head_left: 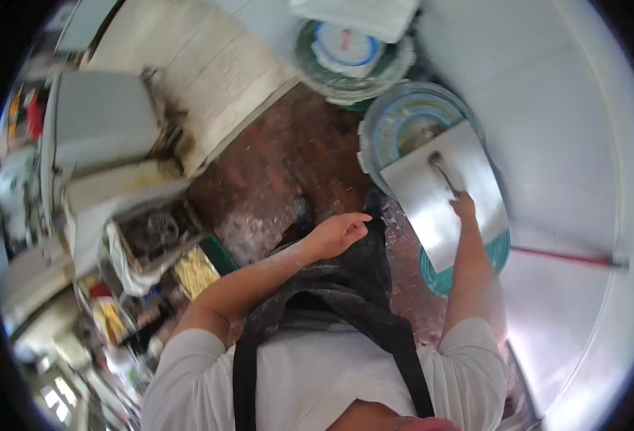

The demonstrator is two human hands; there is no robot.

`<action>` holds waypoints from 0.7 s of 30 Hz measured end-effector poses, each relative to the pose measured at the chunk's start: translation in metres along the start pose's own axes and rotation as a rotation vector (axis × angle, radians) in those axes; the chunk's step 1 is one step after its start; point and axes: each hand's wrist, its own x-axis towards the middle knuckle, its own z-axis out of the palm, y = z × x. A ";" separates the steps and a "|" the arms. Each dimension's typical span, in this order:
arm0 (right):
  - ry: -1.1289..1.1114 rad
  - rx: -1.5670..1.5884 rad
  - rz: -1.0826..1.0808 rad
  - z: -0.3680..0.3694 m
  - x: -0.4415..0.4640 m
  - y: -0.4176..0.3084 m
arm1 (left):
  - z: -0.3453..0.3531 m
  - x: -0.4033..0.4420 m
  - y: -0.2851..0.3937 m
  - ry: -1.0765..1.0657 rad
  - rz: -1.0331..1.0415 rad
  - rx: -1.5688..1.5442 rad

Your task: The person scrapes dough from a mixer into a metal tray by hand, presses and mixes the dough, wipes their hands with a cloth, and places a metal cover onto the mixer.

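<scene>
My right hand (464, 206) is closed round the handle of a brush (443, 171), whose head rests on or just above a shiny metal sheet (423, 208). The sheet lies across a large round tub (374, 136) and a teal lid or tub (504, 251). In front of my dark apron (331, 280), my left hand (344, 234) hangs in the air with fingers curled loosely and the index finger partly stretched out. Nothing shows in it.
Another round tub (306, 65) with a white-and-blue lid stands at the top. A red pole (561, 255) reaches to the right wall. At left are a stove-like unit (160, 228), a tray of yellowish pieces (196, 272) and a grey cabinet (101, 118). The floor (267, 158) is reddish and wet-looking.
</scene>
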 end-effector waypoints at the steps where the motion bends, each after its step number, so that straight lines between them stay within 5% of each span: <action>1: -0.088 -0.022 -0.018 0.004 0.006 0.004 | -0.001 0.001 -0.003 -0.035 -0.020 0.023; 3: -0.194 -0.034 0.020 0.005 0.014 0.007 | 0.002 0.009 -0.016 0.034 -0.003 0.035; 4: -0.155 -0.012 -0.221 0.024 0.026 0.033 | 0.004 0.010 -0.021 0.047 0.037 0.073; 6: -0.296 0.007 -0.111 0.006 0.019 0.014 | -0.001 0.007 -0.022 0.109 0.055 0.004; 8: -0.054 -0.158 -0.140 0.010 0.001 0.017 | -0.011 -0.007 -0.026 0.199 0.069 -0.020; 10: 0.162 -0.395 -0.485 0.004 -0.016 0.026 | -0.021 -0.022 -0.031 0.264 0.125 -0.019; 12: 0.001 -0.330 -0.300 -0.022 -0.039 0.006 | -0.033 -0.041 -0.040 0.275 0.099 -0.013; 13: 0.042 -0.318 -0.374 -0.033 -0.051 -0.001 | -0.039 -0.052 -0.046 0.313 0.106 -0.019; 14: 0.082 -0.305 -0.451 -0.040 -0.061 -0.017 | -0.042 -0.064 -0.054 0.331 0.127 -0.048; 16: 0.118 -0.077 -0.228 -0.090 -0.123 -0.127 | -0.050 -0.094 -0.070 0.373 0.157 -0.086; 21: 0.087 -0.270 -0.573 -0.075 -0.147 -0.259 | -0.084 -0.208 -0.144 0.623 0.230 -0.159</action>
